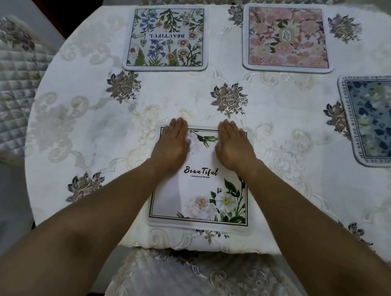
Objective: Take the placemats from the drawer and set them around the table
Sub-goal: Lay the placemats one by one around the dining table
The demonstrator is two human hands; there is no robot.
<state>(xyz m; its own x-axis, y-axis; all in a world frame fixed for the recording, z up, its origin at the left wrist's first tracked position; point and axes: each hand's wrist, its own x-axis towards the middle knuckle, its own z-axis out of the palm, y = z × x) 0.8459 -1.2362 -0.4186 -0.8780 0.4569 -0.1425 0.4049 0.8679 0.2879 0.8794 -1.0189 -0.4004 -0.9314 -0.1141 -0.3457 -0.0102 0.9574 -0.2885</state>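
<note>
Hands, left hand (172,140) and right hand (232,143), lie flat, fingers straight, slightly apart, on the white placemat (200,189).

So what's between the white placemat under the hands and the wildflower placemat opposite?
Nothing but patterned tablecloth between white placemat and wildflower placemat, per the head view.

The left arm (91,214) and the right arm (300,212), both bare, reach forward from the lower corners and draw closer toward the hands. The left hand (172,144) and the right hand (232,147) lie flat, palms down, side by side but apart (fingers (178,126) straight, held together, pointing away from the body).
</note>
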